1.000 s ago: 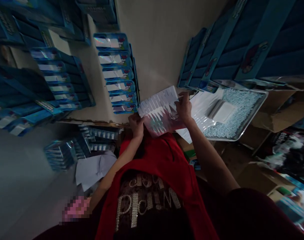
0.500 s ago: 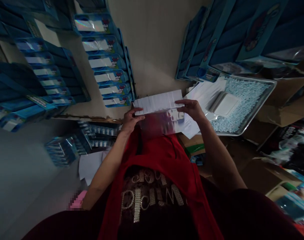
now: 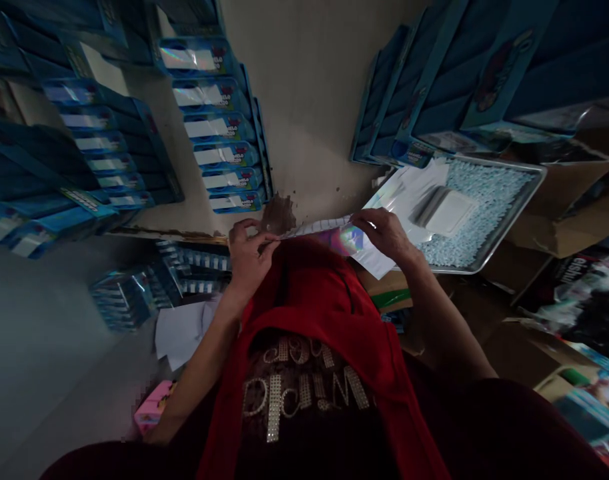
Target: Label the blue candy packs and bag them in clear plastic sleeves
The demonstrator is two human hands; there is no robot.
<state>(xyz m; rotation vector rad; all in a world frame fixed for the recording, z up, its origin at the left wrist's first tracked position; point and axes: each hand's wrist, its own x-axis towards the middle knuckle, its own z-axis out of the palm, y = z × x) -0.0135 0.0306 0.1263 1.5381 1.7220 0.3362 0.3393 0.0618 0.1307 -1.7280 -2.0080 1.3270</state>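
Observation:
A strip of white pieces with clear, shiny film (image 3: 317,228) is stretched between my two hands above the table's near edge. My left hand (image 3: 251,252) pinches its left end between thumb and fingers. At the right end, my right hand (image 3: 381,230) grips the strip with bent fingers. The strip is tilted nearly edge-on, and a rainbow-coloured glare shows beside my right hand. Below it is the red apron (image 3: 304,293) that I wear.
Blue packets stand in rows (image 3: 224,157) at the left of the table (image 3: 309,87), with larger blue packs (image 3: 444,73) at the right. A metal tray (image 3: 514,223) holds small light-blue pieces, a white container (image 3: 447,212) and white sheets. Cardboard boxes (image 3: 564,207) lie further right.
The strip has tipped from facing me to nearly edge-on, uncovering a worn patch on the table. My left hand has moved slightly left and down, and my right hand slightly down.

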